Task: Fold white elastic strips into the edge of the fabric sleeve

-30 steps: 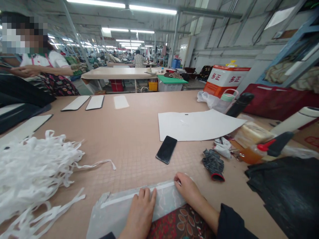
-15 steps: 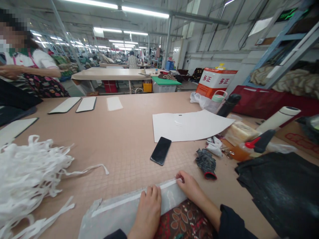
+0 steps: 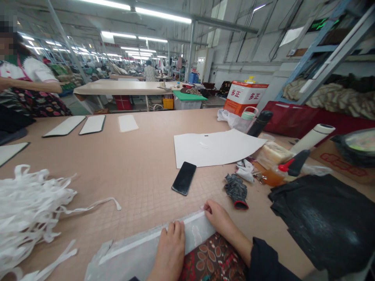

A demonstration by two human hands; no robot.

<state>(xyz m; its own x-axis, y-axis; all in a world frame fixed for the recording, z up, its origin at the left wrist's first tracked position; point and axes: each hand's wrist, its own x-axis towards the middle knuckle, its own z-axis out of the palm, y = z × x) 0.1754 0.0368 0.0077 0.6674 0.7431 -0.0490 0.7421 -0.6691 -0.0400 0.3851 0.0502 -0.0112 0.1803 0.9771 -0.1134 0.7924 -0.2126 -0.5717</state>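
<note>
A translucent plastic sheet [image 3: 129, 257] lies along the table's near edge, with a narrow white strip [image 3: 137, 244] running along its far side. My left hand [image 3: 171, 248] rests on the sheet, palm down with its fingers laid over the strip. At the right end of the sheet, the thumb and fingers of my right hand [image 3: 215, 214] are pinched on the end of the strip. Brown floral fabric [image 3: 209, 257] shows between my forearms. Whether it lies on the table or is worn cannot be told.
Beyond my hands lie a phone [image 3: 184, 178], a grey knit glove [image 3: 236, 190] and a large white sheet [image 3: 213, 150]. White tape [image 3: 29, 207] is heaped on the left. Black sheeting [image 3: 325, 222] covers the right. A person [image 3: 32, 86] stands at far left.
My view has turned slightly right, so everything sits further left in the picture. Both hands keep nearly the same hold on the sheet and strip.
</note>
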